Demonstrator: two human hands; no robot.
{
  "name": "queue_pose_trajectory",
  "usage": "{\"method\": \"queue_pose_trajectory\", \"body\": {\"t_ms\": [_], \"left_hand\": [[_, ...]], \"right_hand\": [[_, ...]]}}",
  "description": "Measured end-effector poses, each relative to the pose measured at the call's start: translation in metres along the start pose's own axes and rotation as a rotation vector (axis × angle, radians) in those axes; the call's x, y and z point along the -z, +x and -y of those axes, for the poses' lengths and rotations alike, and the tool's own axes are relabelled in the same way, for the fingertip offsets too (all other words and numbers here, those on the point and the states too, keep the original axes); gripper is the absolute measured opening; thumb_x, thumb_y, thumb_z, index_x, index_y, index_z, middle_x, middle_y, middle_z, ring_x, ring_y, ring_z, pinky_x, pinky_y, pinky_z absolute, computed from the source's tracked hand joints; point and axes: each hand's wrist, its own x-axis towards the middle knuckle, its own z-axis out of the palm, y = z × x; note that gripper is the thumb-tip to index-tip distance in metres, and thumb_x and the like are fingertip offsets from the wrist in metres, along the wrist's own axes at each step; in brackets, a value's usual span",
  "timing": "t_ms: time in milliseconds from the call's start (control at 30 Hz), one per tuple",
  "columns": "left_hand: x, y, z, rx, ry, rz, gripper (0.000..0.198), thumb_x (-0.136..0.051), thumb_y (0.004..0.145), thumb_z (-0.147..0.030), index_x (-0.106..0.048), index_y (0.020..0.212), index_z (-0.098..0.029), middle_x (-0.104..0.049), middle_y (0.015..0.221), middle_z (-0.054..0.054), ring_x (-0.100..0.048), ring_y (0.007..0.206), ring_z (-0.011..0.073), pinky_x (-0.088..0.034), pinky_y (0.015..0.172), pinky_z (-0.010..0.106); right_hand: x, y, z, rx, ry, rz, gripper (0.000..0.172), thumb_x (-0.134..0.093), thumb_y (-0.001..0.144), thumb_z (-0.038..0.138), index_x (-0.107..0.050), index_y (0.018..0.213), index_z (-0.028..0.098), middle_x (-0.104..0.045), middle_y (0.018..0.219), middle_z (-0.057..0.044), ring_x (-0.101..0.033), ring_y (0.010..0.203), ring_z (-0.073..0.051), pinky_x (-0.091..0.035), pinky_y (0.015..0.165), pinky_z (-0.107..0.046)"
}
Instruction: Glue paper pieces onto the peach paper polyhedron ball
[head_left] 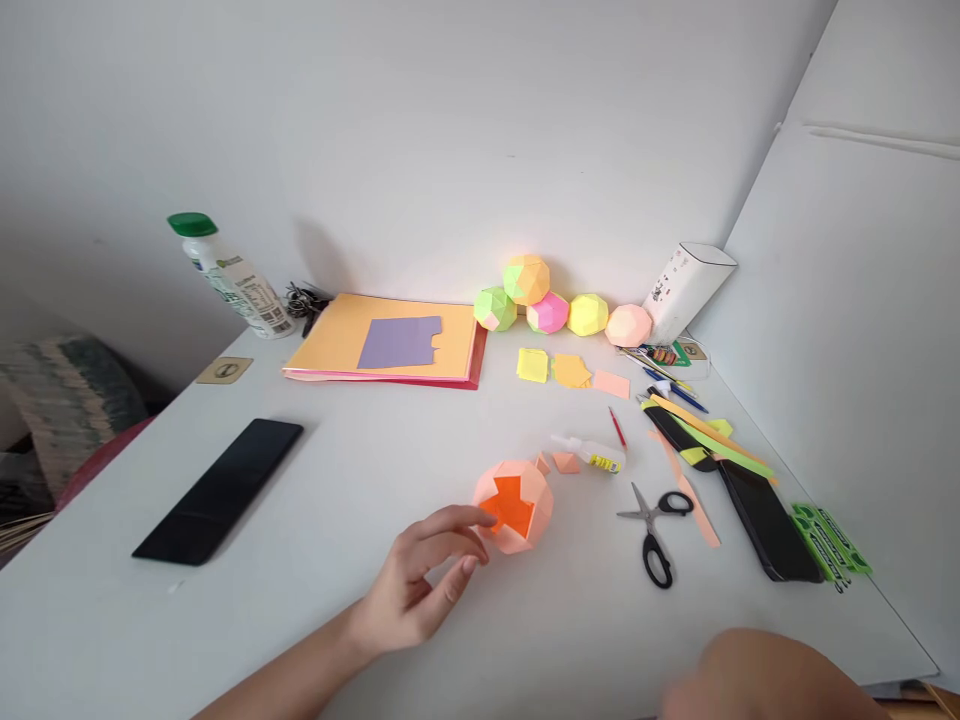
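Observation:
A peach paper ball made of flat facets sits on the table, its ragged opening showing a bright orange inside. Beside its left edge is my left hand, open, with the fingers bent and the thumb apart. The index fingertip overlaps the ball's edge; whether it touches I cannot tell. My right hand is a blur at the bottom edge, its fingers not distinguishable. Just behind the ball lie small folded peach paper pieces and a clear glue bottle on its side. Black-handled scissors lie spread to the right.
Several finished paper balls stand along the wall, before small paper stacks. A paper pile lies back left, near a white bottle. A black phone-like slab is at left; a cutter and paper strips at right.

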Motion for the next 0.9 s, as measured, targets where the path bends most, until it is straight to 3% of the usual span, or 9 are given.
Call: {"method": "queue_pose_trajectory", "body": {"t_ms": [100,167,200,300,367,500,633,767,900], "left_hand": [[0.0,-0.003,0.001,0.034,0.156,-0.192,0.022,-0.038,0.099,-0.02,-0.057,0.088,-0.022,-0.057,0.084,0.004,-0.059,0.071,0.0142,-0.051,0.064,0.027],[-0.003,-0.006,0.006,0.126,0.319,-0.326,0.016,-0.039,0.099,-0.028,-0.053,0.093,-0.023,-0.052,0.085,0.004,-0.058,0.078,0.0176,-0.05,0.068,0.031],[-0.006,-0.007,0.01,0.163,0.392,-0.344,0.017,-0.042,0.098,-0.037,-0.05,0.103,-0.022,-0.053,0.093,0.007,-0.058,0.087,0.021,-0.051,0.073,0.035],[-0.018,-0.011,0.028,0.198,0.555,-0.172,0.084,-0.052,0.083,-0.069,-0.022,0.142,-0.018,-0.041,0.135,0.022,-0.047,0.125,0.038,-0.047,0.094,0.053],[-0.026,-0.013,0.039,0.199,0.624,-0.017,0.111,-0.054,0.073,-0.079,-0.003,0.15,-0.018,-0.035,0.146,0.024,-0.031,0.139,0.0448,-0.027,0.109,0.066],[-0.029,-0.014,0.048,0.252,0.625,0.152,0.1,-0.055,0.081,-0.069,-0.001,0.152,-0.024,-0.038,0.152,0.018,-0.014,0.147,0.0429,-0.013,0.115,0.067],[-0.02,-0.009,0.039,0.379,0.374,0.125,0.084,-0.058,0.087,-0.056,-0.013,0.151,-0.025,-0.034,0.154,0.017,-0.014,0.147,0.042,-0.014,0.115,0.066],[-0.011,0.001,0.023,0.447,-0.179,0.102,0.077,-0.064,0.086,-0.047,-0.024,0.148,-0.025,-0.034,0.154,0.016,-0.032,0.141,0.0373,-0.033,0.113,0.054],[-0.01,0.006,0.012,0.534,-0.611,0.043,0.086,-0.07,0.083,-0.047,-0.017,0.149,-0.029,-0.03,0.156,0.015,-0.032,0.142,0.0355,-0.039,0.109,0.049]], "right_hand": [[0.035,0.028,0.001,0.189,0.017,-0.19,0.011,-0.07,0.073,0.03,-0.064,0.065,0.036,-0.067,0.074,-0.001,-0.063,0.079,-0.027,-0.054,0.052,-0.041],[0.047,0.045,-0.007,0.26,0.021,-0.312,0.008,-0.062,0.083,0.037,-0.065,0.079,0.031,-0.068,0.09,-0.004,-0.062,0.092,-0.027,-0.056,0.073,-0.045],[0.05,0.053,-0.011,0.345,0.044,-0.497,0.014,-0.057,0.088,0.038,-0.064,0.083,0.027,-0.066,0.094,-0.006,-0.061,0.094,-0.027,-0.054,0.079,-0.047],[0.048,0.07,-0.022,0.256,0.189,-0.581,0.02,-0.048,0.097,0.039,-0.06,0.102,0.024,-0.064,0.116,-0.009,-0.061,0.106,-0.024,-0.051,0.09,-0.042],[0.041,0.075,-0.028,0.149,0.32,-0.509,0.025,-0.046,0.098,0.042,-0.058,0.113,0.025,-0.061,0.125,-0.009,-0.06,0.111,-0.023,-0.049,0.095,-0.039],[0.026,0.077,-0.036,0.068,0.556,-0.438,0.031,-0.048,0.097,0.048,-0.057,0.116,0.025,-0.06,0.129,-0.008,-0.057,0.117,-0.023,-0.046,0.102,-0.04],[0.017,0.077,-0.035,0.009,0.71,-0.407,0.035,-0.052,0.093,0.052,-0.056,0.117,0.027,-0.06,0.129,-0.008,-0.058,0.116,-0.025,-0.049,0.097,-0.043],[0.015,0.076,-0.027,-0.004,0.814,-0.388,0.031,-0.055,0.092,0.052,-0.058,0.108,0.027,-0.06,0.13,-0.008,-0.061,0.111,-0.025,-0.05,0.094,-0.045],[0.011,0.073,-0.026,0.056,0.793,-0.401,0.024,-0.056,0.092,0.049,-0.057,0.089,0.025,-0.065,0.121,-0.006,-0.062,0.107,-0.022,-0.046,0.098,-0.043]]}}
